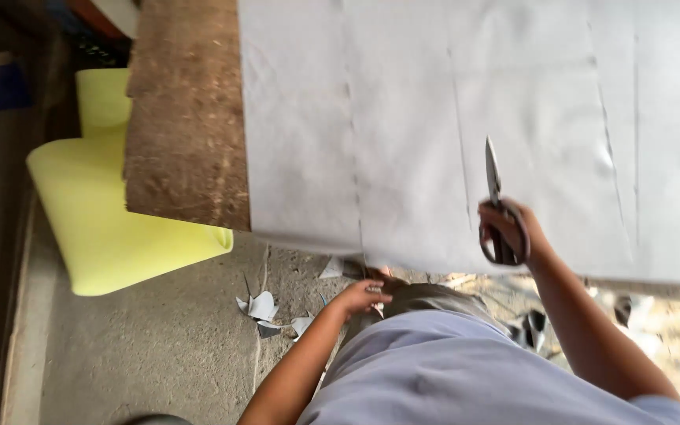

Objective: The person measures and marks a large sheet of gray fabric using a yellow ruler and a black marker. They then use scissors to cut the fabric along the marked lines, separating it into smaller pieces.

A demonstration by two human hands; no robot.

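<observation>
A wide grey sheet (pixel 474 118) is spread over a rough board (pixel 186 110) beyond both hands, with scissors (pixel 496 197) gripped in the right hand (pixel 505 232), fingers curled shut through the handles and blades closed, pointing away over the sheet. Cutting appears to be between strokes, and a next stroke would call for the blades to be lined up with a faint crease. The left hand (pixel 360 297) is held at the sheet's near edge, fingers bent, but whether anything is pinched cannot be told; scraps (pixel 265 311) lie beside it, blurred.
</observation>
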